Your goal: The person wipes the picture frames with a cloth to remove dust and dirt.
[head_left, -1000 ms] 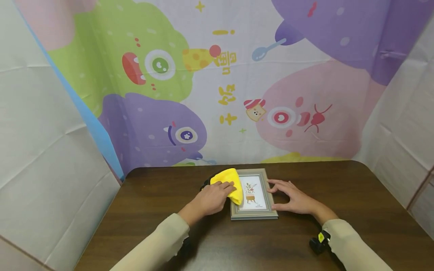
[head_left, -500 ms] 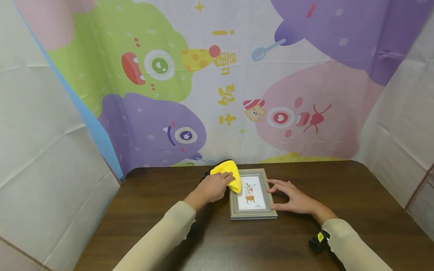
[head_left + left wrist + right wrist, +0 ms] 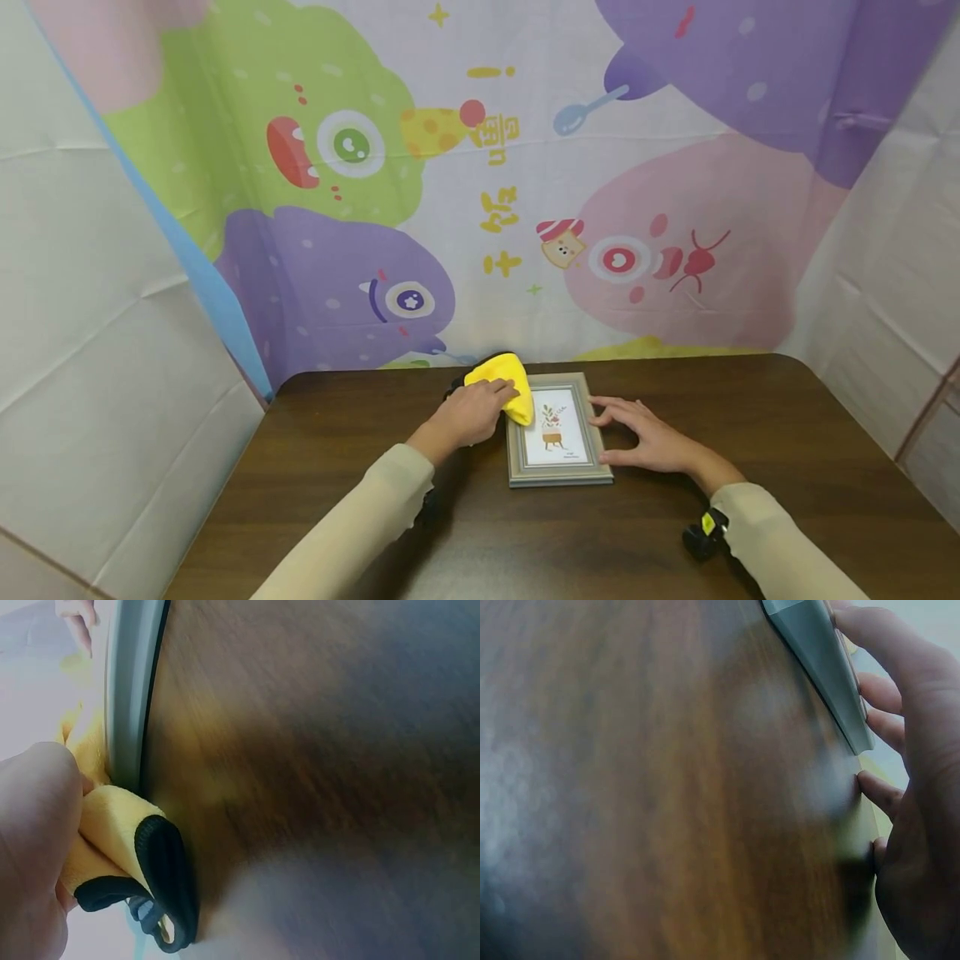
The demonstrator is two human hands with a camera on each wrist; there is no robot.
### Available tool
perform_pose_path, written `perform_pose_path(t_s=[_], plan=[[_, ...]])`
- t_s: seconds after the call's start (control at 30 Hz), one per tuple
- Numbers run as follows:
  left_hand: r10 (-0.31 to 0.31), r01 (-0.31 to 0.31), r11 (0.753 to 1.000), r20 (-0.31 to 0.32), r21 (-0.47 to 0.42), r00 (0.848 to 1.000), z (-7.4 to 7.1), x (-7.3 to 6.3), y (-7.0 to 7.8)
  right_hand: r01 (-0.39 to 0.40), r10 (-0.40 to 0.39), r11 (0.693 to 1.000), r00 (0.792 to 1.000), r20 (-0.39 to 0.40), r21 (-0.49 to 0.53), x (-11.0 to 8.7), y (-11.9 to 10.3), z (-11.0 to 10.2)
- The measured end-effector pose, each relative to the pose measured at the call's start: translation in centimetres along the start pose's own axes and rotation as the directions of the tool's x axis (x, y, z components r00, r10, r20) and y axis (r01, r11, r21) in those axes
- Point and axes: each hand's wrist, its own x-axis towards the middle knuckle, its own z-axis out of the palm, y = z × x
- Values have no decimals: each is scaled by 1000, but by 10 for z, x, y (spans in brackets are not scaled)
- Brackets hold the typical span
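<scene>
Yellow black-edged cloth (image 3: 497, 375), gripped by left hand (image 3: 468, 414), over far-left corner of grey-beige rectangular picture frame (image 3: 557, 433) on brown wooden table (image 3: 592, 546). Right hand (image 3: 647, 437), fingers spread, touches right edge. Likely wiping; next stroke calls for steadied picture frame.

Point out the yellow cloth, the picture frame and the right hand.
Yellow cloth (image 3: 513, 369), head view: on its upper part.
Picture frame (image 3: 561, 476), head view: on its near border.
Right hand (image 3: 656, 441), head view: on the back of the hand.
</scene>
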Motion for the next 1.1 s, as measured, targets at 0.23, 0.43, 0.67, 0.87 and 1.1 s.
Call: perform_pose_path(t_s=[0.23,0.43,0.67,0.87,1.1], plan=[[-5,5,1000,7,-7,1000,-28,-17,16,5,-5,1000,1000,-1,-7,1,-2,1],[-5,5,1000,25,12,1000,-27,-26,20,7,-7,1000,1000,-3,0,1,-1,2],[16,-16,1000,11,15,1000,-25,-39,26,-2,2,1000,1000,-3,-2,2,0,3],[31,-31,999,3,13,1000,-26,-53,36,10,-10,1000,1000,-7,3,0,-2,1],[79,-79,996,-12,32,997,-28,-69,46,11,-11,1000,1000,-5,3,-2,-3,-1]])
